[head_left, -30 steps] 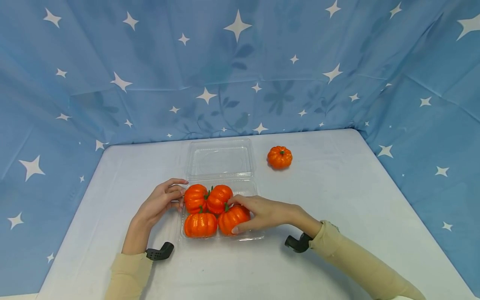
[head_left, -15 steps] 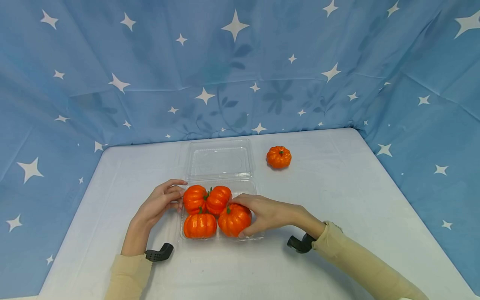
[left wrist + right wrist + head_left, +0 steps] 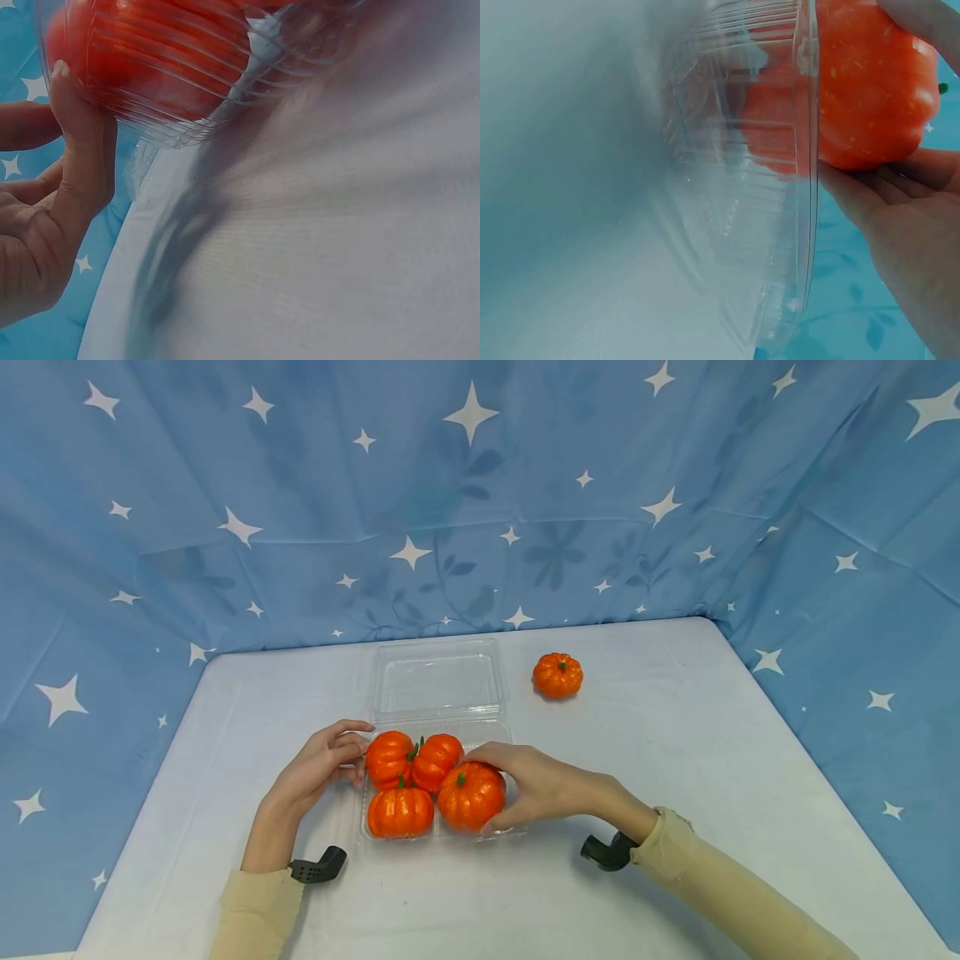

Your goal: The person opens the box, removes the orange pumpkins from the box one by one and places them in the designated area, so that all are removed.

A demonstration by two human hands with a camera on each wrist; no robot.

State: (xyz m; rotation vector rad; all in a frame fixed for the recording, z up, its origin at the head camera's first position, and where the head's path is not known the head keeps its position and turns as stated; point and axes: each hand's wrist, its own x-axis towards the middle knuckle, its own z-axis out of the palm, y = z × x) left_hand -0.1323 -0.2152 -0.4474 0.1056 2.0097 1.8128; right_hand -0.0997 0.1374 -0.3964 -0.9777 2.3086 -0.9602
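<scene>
A clear plastic clamshell box [image 3: 491, 732] lies open on the white table, its lid folded back. My right hand [image 3: 546, 787] grips an orange pumpkin [image 3: 471, 797] at the box's front right, thumb at the near side and fingers at the far side. In the right wrist view that pumpkin [image 3: 874, 82] sits largely above the box rim, tilted. Three other orange pumpkins sit inside: back left [image 3: 389, 759], back middle [image 3: 438, 762] and front left [image 3: 401, 812]. My left hand [image 3: 318, 762] touches the box's left wall with loosely bent fingers; the left wrist view shows a fingertip against the plastic.
One more orange pumpkin [image 3: 558, 676] sits apart on the table, behind and right of the box. The transparent lid [image 3: 438, 683] lies flat behind the base. Blue star-patterned cloth [image 3: 480, 485] hangs along the table's back and sides.
My right hand has drawn the front-right pumpkin slightly up and to the right, and its stem now shows nearer its middle. The left hand stays at the box's side.
</scene>
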